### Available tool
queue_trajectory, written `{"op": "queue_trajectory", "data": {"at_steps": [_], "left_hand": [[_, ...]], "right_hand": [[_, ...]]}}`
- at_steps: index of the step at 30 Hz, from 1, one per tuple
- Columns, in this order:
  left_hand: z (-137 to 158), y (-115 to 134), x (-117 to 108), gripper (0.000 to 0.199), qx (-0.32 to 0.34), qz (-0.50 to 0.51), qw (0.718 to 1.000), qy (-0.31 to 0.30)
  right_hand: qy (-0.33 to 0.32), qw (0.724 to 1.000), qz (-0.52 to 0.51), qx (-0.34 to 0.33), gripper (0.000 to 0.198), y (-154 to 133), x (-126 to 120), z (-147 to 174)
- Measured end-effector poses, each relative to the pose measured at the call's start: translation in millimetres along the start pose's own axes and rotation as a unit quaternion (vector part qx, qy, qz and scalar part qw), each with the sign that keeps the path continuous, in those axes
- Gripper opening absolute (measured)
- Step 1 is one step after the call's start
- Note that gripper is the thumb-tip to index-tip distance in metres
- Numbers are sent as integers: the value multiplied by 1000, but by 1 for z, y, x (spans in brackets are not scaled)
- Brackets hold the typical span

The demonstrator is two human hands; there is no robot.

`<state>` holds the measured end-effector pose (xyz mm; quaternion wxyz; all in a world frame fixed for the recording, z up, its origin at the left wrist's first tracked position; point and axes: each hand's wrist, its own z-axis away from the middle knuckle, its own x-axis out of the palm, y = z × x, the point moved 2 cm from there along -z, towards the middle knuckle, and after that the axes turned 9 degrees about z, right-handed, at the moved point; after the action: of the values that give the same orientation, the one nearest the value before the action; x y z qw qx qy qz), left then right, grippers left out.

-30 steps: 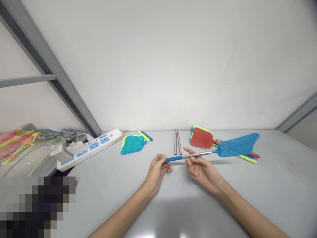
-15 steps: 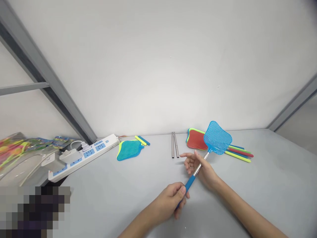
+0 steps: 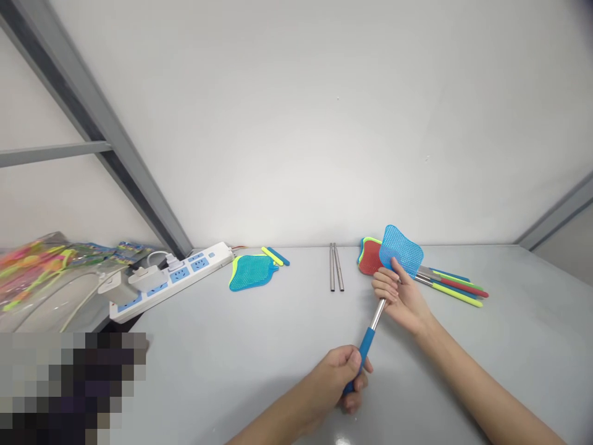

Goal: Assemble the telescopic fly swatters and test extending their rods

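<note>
A blue fly swatter (image 3: 367, 345) with a metal shaft slants up and to the right in front of me. My left hand (image 3: 345, 374) is closed round its blue grip. Higher up, my right hand (image 3: 397, 293) wraps its fingers round the metal shaft, just below the blue mesh head. Behind that head lies a pile of fly swatters with a red head (image 3: 369, 258) on top. Their grips, among them a yellow one (image 3: 456, 295) and a red one (image 3: 467, 288), point to the right.
Two metal rods (image 3: 337, 267) lie near the wall. Left of them are small yellow and blue grips (image 3: 276, 256) and loose blue and yellow mesh heads (image 3: 254, 273). A white power strip (image 3: 178, 281) with plugs and some bagged items (image 3: 46, 269) are further left.
My right hand has gone from loosely open beside the shaft to closed round it under the head. The swatter stands a little steeper. The view has shifted slightly.
</note>
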<state>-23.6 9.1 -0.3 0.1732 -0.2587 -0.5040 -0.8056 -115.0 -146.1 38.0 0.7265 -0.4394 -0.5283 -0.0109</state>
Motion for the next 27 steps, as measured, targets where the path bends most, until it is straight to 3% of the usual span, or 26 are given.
{"op": "queue_trajectory", "data": {"at_steps": [4,10,14,20,27], "left_hand": [[-4,-1,-1,35,24,29,999,35],[-4,6,-4,36,195,-27,966,168],[-4,12,-11,43,200,-46,961,186],[-10,12,-19,49,146,29,972,182],[-9,11,-18,48,129,0,976,176]], "right_hand": [[-28,997,58,44,38,3,24,-15],[-101,981,153,65,42,8,97,-34],[-138,966,203,79,43,27,128,-40],[-117,969,199,87,45,48,122,-51],[-113,977,158,92,46,48,106,-52]]}}
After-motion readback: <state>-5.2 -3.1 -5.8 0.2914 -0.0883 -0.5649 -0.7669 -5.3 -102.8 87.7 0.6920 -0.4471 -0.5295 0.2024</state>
